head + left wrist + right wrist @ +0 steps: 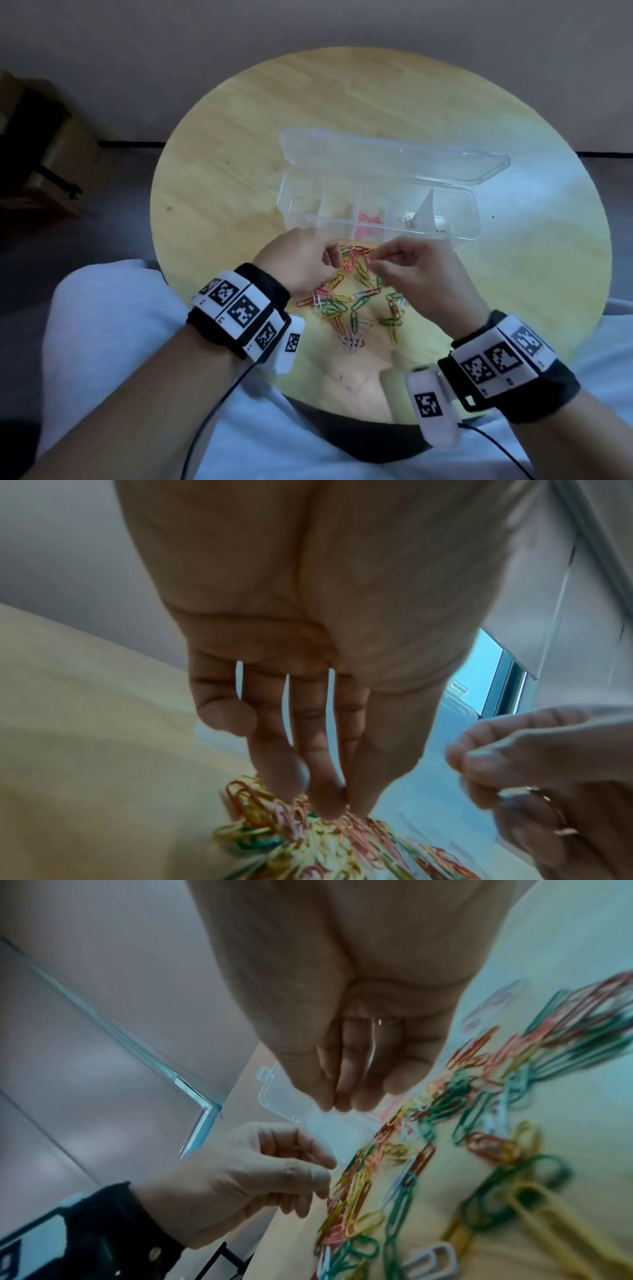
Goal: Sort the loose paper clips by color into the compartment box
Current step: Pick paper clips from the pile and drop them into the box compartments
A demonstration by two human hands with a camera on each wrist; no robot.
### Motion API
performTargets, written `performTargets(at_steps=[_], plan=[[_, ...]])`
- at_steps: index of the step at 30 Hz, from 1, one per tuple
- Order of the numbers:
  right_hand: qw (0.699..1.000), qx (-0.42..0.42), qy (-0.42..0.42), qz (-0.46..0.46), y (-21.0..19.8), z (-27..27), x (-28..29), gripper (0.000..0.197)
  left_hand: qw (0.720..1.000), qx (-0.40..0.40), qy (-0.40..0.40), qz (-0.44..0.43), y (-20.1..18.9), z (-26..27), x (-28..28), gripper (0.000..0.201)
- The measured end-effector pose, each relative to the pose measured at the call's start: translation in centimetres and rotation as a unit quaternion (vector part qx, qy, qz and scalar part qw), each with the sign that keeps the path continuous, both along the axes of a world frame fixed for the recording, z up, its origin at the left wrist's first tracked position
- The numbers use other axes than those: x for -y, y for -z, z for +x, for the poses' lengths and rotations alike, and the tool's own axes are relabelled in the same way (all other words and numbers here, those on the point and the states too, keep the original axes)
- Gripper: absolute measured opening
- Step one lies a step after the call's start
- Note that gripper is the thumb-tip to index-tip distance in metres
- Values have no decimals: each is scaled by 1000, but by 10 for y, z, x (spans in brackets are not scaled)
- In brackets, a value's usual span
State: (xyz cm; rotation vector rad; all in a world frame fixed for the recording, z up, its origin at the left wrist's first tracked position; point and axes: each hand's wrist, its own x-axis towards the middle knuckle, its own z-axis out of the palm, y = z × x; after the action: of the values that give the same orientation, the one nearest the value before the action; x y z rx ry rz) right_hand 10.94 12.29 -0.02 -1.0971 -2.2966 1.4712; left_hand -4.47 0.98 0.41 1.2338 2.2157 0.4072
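The loose paper clips (356, 301) lay in a mixed heap of green, yellow, pink, red and white near the table's near edge, just in front of the clear compartment box (376, 209), whose lid stood thrown back toward the far edge. A few pink clips (368, 219) already sat in one middle compartment, and something small and pale in the one to its right, too faint to name. The left hand (301, 263) hung over the far left part of the heap, its fingertips (329, 802) drawn together with the thumb down onto the clips; whether they had one pinched I could not tell. The right hand (418, 270) hovered just beside it over the far right of the heap, fingers curled in toward the thumb, and nothing clearly showed between them. Both wrists wore black bands with white marker blocks. The round wooden table (239, 144) stood near a pale wall, with a brown cardboard box (44, 154) on the floor off to the left.
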Motion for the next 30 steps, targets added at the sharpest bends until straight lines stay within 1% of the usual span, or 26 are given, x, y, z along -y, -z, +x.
performTargets(at_steps=[2, 3, 5, 8, 14, 17, 21, 26, 30], plan=[[999, -12, 29, 33, 0, -11, 0, 4, 1000, 2, 6, -5, 0, -1, -1, 12], [998, -3, 26, 53, 0, -16, 0, 4, 1000, 0, 10, -10, 0, -1, 0, 13], [994, 44, -16, 95, 0, -25, 0, 4, 999, -9, 22, -24, 0, -2, 2, 16], [979, 123, -86, 139, 2, -37, 4, 13, 998, -10, 33, -45, 2, -2, 8, 15], [957, 160, -135, 203, 6, -57, 5, 17, 996, -14, 63, -65, 5, 3, 10, 18], [951, 180, -144, 206, 7, -58, 3, 20, 996, -17, 61, -54, 7, 2, 8, 19], [946, 198, -152, 206, 6, -51, 1, 21, 997, -34, 42, -51, 9, 1, 5, 12], [955, 187, -139, 184, 8, -33, -1, 18, 998, -30, 11, -56, 9, -2, 6, 3], [960, 175, -139, 170, 15, -24, 0, 17, 999, -24, -7, -47, 10, -3, 6, 5]])
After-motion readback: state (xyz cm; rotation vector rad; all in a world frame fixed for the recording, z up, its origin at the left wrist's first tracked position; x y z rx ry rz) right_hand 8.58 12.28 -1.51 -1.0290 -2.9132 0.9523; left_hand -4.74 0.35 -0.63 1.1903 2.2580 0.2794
